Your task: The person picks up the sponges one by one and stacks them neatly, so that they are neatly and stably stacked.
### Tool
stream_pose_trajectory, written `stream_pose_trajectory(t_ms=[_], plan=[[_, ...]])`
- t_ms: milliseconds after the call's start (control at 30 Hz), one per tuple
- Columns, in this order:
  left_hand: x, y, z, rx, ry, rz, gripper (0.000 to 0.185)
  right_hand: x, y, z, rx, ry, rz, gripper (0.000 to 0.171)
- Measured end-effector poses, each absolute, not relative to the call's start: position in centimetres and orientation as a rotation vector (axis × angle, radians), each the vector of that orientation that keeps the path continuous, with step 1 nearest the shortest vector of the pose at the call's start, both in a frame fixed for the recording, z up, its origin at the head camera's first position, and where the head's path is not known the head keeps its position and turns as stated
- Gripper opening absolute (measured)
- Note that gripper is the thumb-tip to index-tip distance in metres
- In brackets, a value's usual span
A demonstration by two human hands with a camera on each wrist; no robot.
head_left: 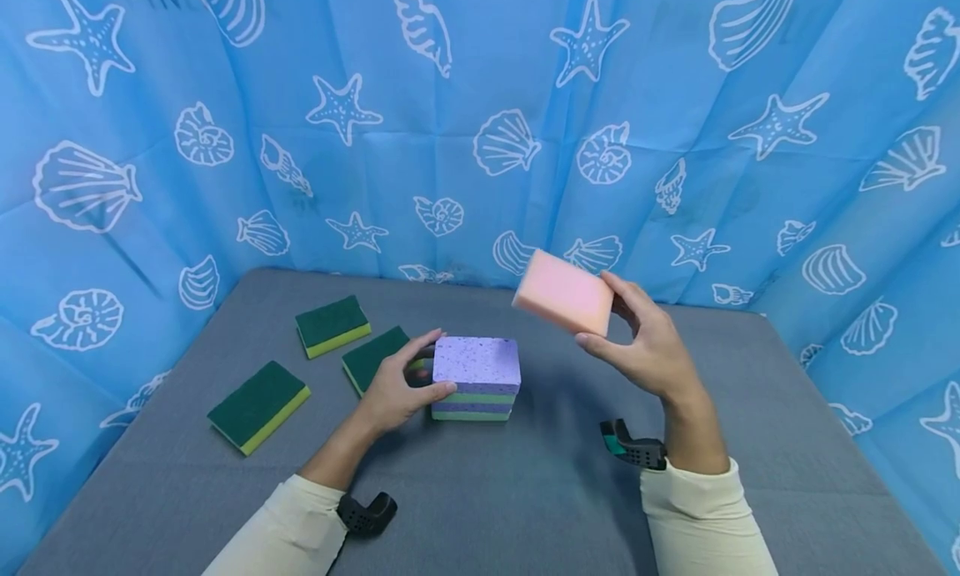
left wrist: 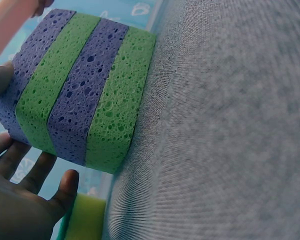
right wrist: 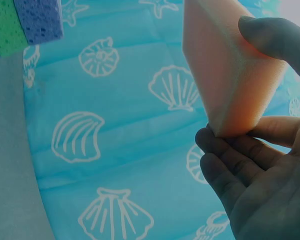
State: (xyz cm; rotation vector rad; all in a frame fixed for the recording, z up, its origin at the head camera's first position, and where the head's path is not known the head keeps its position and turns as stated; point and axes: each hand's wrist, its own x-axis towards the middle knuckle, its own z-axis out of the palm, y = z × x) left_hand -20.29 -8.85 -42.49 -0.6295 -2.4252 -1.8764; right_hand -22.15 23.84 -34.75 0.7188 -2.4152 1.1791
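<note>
Makeshift recording booth, seashell-print curtain [head_left: 480, 101], grey table [head_left: 525, 493]

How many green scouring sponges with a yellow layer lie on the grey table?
3: one at front left, one further back, one beside the sponge stack, partly behind the left hand.

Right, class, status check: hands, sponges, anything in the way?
Left hand steadies the sponge stack. Right hand holds the pink sponge in the air, right of the stack. Nothing lies between them.

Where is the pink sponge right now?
In the head view, the pink sponge is held in the air by the right hand, above and right of the purple-and-green sponge stack.
</note>
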Motion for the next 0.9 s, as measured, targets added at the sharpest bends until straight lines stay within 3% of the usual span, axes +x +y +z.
stream_pose_trajectory(t_ms=[233,900], plan=[[-21.6,-9.1,-44.9,-0.634,-2.407,-1.878,0.074,-21.9,23.0,-34.6,0.740,-2.421,1.153,0.085],[-21.6,-9.3,-45.1,-0.637,-2.415,-1.855,0.075,-22.1,19.2,-36.2,0.985,-2.452,1.262,0.084]])
